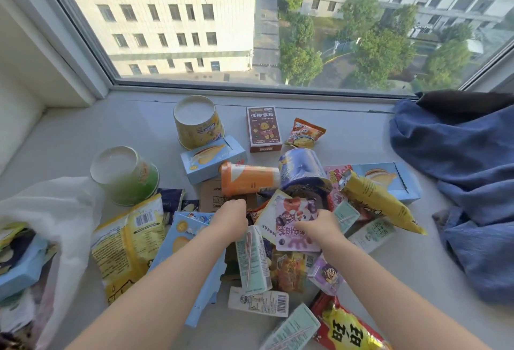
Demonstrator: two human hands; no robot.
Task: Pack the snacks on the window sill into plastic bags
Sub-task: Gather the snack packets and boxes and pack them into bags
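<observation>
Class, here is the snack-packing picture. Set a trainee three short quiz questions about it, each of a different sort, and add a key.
1. Counting the yellow tub, how many paper tubs stand upside down on the window sill?
2. True or false: the white plastic bag already holds some snacks.
3. The right hand grips: A nothing; B the pink panda pouch; C the yellow tub.

Key
1. Two; the other is the green tub.
2. True.
3. B.
</observation>
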